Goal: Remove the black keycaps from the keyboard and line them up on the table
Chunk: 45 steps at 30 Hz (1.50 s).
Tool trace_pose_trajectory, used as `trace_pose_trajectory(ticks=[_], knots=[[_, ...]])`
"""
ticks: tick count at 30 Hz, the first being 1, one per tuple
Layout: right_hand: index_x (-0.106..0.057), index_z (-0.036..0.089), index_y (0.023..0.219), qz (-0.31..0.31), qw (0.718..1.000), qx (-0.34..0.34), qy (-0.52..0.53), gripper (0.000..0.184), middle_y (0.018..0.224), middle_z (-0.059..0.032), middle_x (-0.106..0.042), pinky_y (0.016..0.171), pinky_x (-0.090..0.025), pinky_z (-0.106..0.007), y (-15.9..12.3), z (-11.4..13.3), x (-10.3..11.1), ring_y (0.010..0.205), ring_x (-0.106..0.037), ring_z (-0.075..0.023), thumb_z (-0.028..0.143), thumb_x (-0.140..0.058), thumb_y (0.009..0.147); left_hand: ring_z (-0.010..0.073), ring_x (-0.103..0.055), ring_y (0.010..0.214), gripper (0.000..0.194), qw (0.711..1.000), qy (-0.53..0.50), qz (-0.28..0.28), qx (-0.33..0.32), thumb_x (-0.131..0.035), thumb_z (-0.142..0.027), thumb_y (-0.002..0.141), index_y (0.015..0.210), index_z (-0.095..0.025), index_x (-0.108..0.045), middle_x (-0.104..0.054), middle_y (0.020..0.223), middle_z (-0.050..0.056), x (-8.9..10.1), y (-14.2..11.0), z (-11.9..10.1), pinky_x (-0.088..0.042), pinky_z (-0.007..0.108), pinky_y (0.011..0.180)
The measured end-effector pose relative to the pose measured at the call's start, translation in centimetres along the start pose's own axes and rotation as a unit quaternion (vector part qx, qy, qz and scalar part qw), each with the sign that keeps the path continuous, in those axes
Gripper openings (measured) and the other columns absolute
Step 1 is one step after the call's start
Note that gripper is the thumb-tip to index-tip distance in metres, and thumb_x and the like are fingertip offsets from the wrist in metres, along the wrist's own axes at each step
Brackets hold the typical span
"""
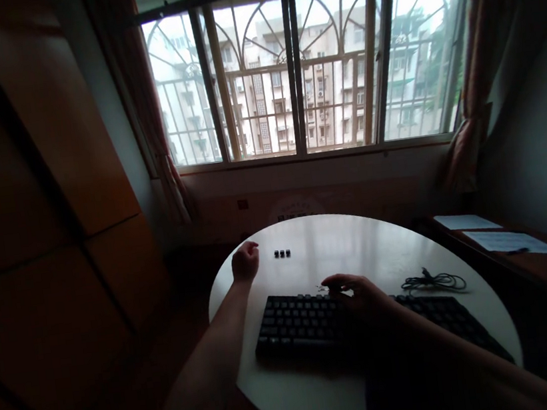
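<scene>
A black keyboard (299, 322) lies on the round white table, its right part hidden behind my right arm. My right hand (358, 289) is over the keyboard's back row, fingers bent together. Whatever they hold, if anything, is too dark to make out. Just past the fingertips, small thin bits (321, 287) show on the table by the back edge. Three small dark keycaps (282, 253) stand in a row farther back. To their left, my left hand (245, 262) is closed at the table's left side, and its inside is hidden.
The round white table (290, 408) has a coiled black cable (435, 281) at its right. A dark flat object (390, 398) lies at the near side. Papers (510, 242) rest on a brown surface at right. A wooden cabinet (51, 126) stands left; a barred window is ahead.
</scene>
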State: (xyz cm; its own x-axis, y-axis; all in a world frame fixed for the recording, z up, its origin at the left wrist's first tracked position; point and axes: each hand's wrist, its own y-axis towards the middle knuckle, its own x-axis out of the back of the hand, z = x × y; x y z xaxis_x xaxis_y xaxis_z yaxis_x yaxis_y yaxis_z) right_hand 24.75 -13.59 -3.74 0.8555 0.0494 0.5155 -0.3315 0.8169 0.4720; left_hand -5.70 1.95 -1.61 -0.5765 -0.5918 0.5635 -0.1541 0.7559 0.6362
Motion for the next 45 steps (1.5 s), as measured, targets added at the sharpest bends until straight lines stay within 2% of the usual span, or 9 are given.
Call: trace_pose_trajectory(ticks=[4, 7, 13, 24, 33, 45], knots=[[-0.068, 0.021, 0.108, -0.009, 1.0, 0.021, -0.005, 0.023, 0.092, -0.004, -0.072, 0.078, -0.053, -0.033, 0.0, 0.8, 0.4, 0.084, -0.067, -0.0191, 0.031, -0.059, 0.089, 0.0187, -0.065, 0.078, 0.024, 0.999, -0.032, 0.005, -0.025, -0.049, -0.022, 0.082, 0.091, -0.02, -0.071, -0.071, 0.082, 0.003, 0.1, -0.2, -0.4, -0.047, 0.027, 0.076], [-0.067, 0.021, 0.106, -0.019, 0.999, 0.033, -0.011, 0.021, 0.088, -0.0034, -0.071, 0.075, -0.052, -0.031, 0.1, 0.9, 0.6, 0.081, -0.066, -0.0178, 0.033, -0.058, 0.091, 0.0181, -0.064, 0.074, 0.023, 0.998, -0.039, 0.035, -0.045, -0.05, -0.021, 0.081, 0.09, -0.019, -0.072, -0.07, 0.076, 0.003, 0.0, -0.3, -0.9, -0.046, 0.026, 0.072], [-0.066, 0.021, 0.101, -0.025, 0.999, 0.024, -0.032, 0.018, 0.085, -0.0036, -0.071, 0.069, -0.05, -0.029, 0.5, 0.5, 0.4, 0.077, -0.066, -0.018, 0.033, -0.057, 0.092, 0.0169, -0.062, 0.067, 0.023, 0.993, -0.078, 0.07, -0.044, -0.05, -0.022, 0.08, 0.089, -0.018, -0.071, -0.068, 0.07, 0.001, 0.1, -0.2, -1.3, -0.046, 0.026, 0.068], [-0.07, 0.02, 0.106, -0.01, 0.999, 0.028, -0.022, 0.024, 0.093, -0.0039, -0.073, 0.075, -0.053, -0.028, 0.9, 0.4, -0.6, 0.081, -0.067, -0.0174, 0.017, -0.061, 0.084, 0.0186, -0.062, 0.066, 0.029, 0.984, -0.137, 0.113, 0.005, -0.047, -0.035, 0.077, 0.089, -0.019, -0.068, -0.064, 0.067, 0.0, 0.4, 1.0, -0.4, -0.045, 0.027, 0.061], [-0.071, 0.02, 0.107, -0.013, 0.998, 0.05, -0.021, 0.029, 0.093, -0.0044, -0.073, 0.075, -0.052, -0.027, 0.7, 0.7, -0.1, 0.081, -0.067, -0.0172, 0.014, -0.064, 0.08, 0.0162, -0.057, 0.058, 0.032, 0.966, -0.204, 0.16, 0.009, -0.05, -0.038, 0.074, 0.091, -0.017, -0.068, -0.062, 0.067, 0.001, 0.8, 1.0, -1.9, -0.043, 0.024, 0.051], [-0.071, 0.021, 0.107, -0.014, 0.999, 0.041, -0.03, 0.029, 0.094, -0.0046, -0.073, 0.074, -0.052, -0.028, 0.7, 1.1, 0.3, 0.082, -0.067, -0.0176, 0.012, -0.062, 0.081, 0.0146, -0.054, 0.055, 0.028, 0.959, -0.221, 0.177, -0.013, -0.05, -0.035, 0.073, 0.084, -0.017, -0.068, -0.06, 0.063, 0.0, 0.3, 0.3, -2.6, -0.041, 0.024, 0.049]])
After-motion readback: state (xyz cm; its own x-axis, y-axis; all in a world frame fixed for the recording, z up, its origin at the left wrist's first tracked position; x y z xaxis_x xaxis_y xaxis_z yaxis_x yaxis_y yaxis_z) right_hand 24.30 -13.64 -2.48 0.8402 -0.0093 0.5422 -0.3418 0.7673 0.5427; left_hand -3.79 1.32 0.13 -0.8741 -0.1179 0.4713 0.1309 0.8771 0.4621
